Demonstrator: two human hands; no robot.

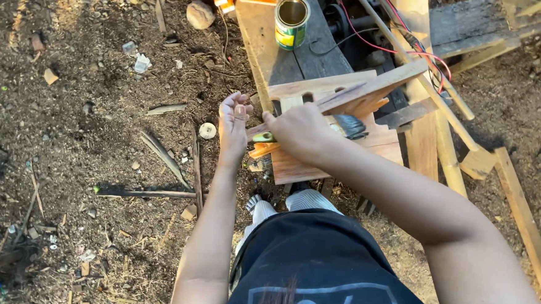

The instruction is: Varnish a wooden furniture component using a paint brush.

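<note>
Under the right hand (302,132), a paintbrush (346,126) crosses the wooden piece (347,97).

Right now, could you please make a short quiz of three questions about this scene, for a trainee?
1. True or false: the open tin can stands on the dirt ground.
2. Which hand holds the paintbrush? A. left hand B. right hand C. neither
3. Fill in: the left hand grips the end of a wooden ____.

Key:
1. False. The can stands on a wooden plank.
2. B. The right hand holds the brush by its green-tipped handle, with the dark bristles over the board.
3. Strip. The wooden strip runs slanted above the board.
</note>
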